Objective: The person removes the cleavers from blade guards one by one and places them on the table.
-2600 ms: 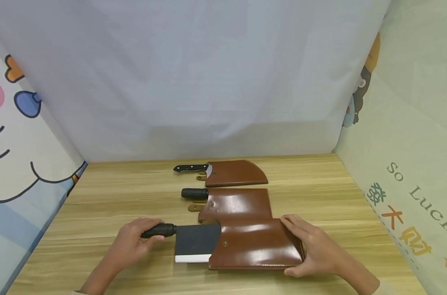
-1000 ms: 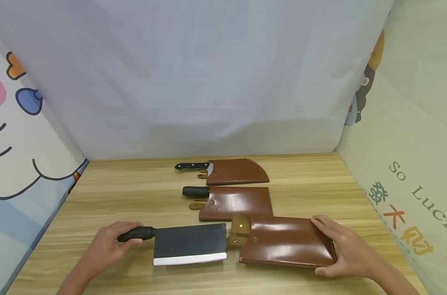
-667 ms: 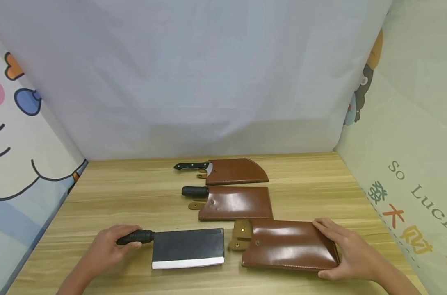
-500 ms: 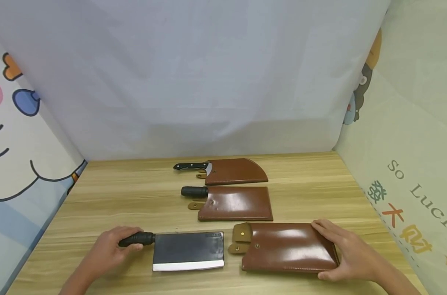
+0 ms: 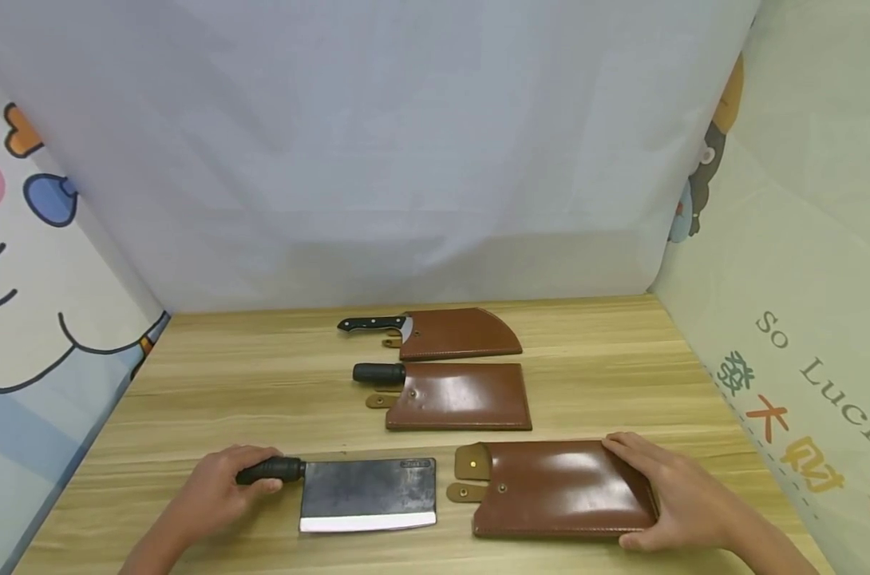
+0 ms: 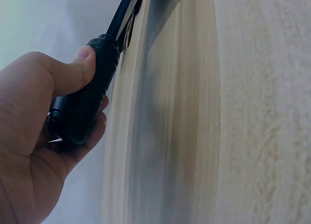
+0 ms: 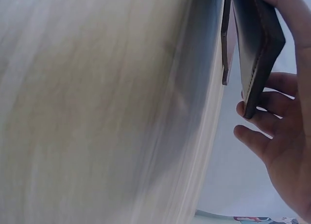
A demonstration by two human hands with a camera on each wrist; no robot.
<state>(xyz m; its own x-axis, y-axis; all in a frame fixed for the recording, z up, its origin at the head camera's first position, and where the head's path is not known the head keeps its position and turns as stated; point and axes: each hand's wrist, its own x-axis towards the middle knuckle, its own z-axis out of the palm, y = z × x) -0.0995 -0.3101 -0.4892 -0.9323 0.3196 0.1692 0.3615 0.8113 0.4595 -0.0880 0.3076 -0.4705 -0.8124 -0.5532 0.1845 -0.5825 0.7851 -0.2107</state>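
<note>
From the head: gripping the black handle (image 5: 282, 469) of a bare cleaver (image 5: 368, 493) with the left hand (image 5: 223, 485), left of middle on the worktop (image 5: 227, 383), toward its near edge, pale cutting edge nearest. Holding a brown sheath (image 5: 557, 489) at its right end with the right hand (image 5: 675, 497), fingers at the far corner, thumb at the near one, toward the worktop's right edge. At the sheath's mouth, just apart from the blade, two tan tabs (image 5: 472, 461). Farther back, a sheathed cleaver (image 5: 464, 397); beyond it, close to the far edge, a round-ended sheathed knife (image 5: 462, 335).

From the left wrist: gripping the slanted handle between thumb and curled fingers.

From the right wrist: holding the sheath, almost edge-on, between thumb and fingers, lowest fingertip clear of it.
</note>
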